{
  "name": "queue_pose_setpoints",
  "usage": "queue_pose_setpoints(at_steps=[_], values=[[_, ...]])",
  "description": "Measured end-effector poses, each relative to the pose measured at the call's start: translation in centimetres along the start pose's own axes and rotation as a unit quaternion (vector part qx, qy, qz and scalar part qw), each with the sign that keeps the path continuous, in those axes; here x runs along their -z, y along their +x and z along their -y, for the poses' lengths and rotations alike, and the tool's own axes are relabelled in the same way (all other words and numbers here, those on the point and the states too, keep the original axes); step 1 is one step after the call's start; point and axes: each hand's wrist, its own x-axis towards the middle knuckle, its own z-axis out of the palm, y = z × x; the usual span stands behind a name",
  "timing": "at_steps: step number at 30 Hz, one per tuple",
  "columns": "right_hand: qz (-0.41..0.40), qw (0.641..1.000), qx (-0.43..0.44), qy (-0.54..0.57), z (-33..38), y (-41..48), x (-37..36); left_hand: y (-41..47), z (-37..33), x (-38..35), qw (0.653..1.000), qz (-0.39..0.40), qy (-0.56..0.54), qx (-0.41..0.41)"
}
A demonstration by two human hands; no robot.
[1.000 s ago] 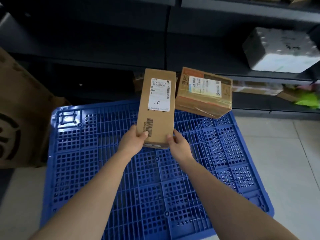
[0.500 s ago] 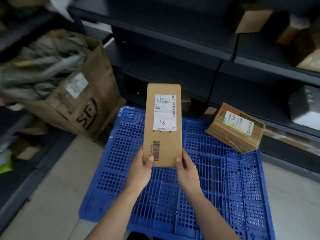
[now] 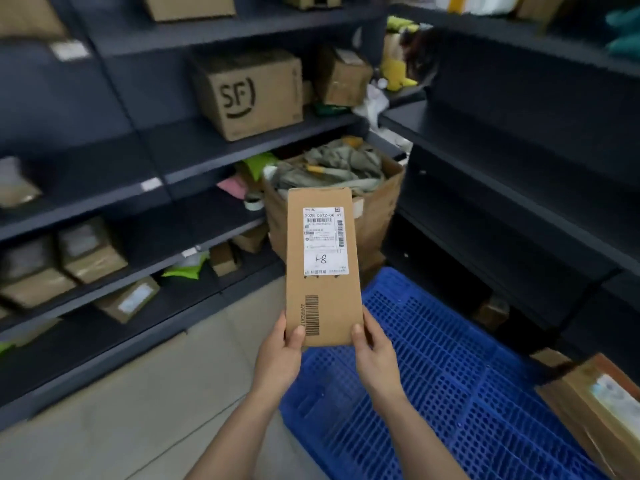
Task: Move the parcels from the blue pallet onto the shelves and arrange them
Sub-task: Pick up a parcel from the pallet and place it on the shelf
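Note:
I hold a long flat cardboard parcel (image 3: 320, 285) upright in front of me; its white label reads "1-8". My left hand (image 3: 281, 355) grips its lower left corner and my right hand (image 3: 374, 351) grips its lower right corner. The blue pallet (image 3: 433, 382) lies on the floor below and to the right. A second taped parcel (image 3: 602, 410) with a label rests on the pallet's right side, partly cut off by the frame edge. Dark shelves (image 3: 180, 147) stand to the left and ahead.
The left shelves hold a big SF box (image 3: 249, 93), several small boxes (image 3: 93, 252) and green bags (image 3: 181, 271). An open carton (image 3: 377, 202) stuffed with grey wrapping stands on the floor in the corner. More dark shelving (image 3: 519, 157) runs along the right. Grey tiled floor (image 3: 156, 393) lies at lower left.
My view has swung left from the pallet toward the left shelving. The parcel stays in both hands, lifted higher, and the second parcel has slid to the frame's right edge.

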Motion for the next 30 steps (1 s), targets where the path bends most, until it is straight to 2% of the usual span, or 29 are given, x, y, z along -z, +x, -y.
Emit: queue_pose_setpoints(at_steps=[7,17,25,30], values=[[0.074,0.995,0.040,-0.047,4.9,1.5,-10.1,1.7,0.8,10.7,0.996,-0.091,-0.016,0.000],[0.139,0.979,0.077,-0.125,9.3,3.5,-23.6,5.8,3.8,23.7,0.989,-0.143,-0.001,0.045],[0.191,0.966,0.051,-0.169,9.9,7.4,-30.4,9.9,6.3,28.9,0.985,-0.148,-0.004,0.089],[0.221,0.953,0.005,-0.207,8.9,11.9,-33.6,14.3,8.2,30.0,0.980,-0.149,-0.024,0.128]])
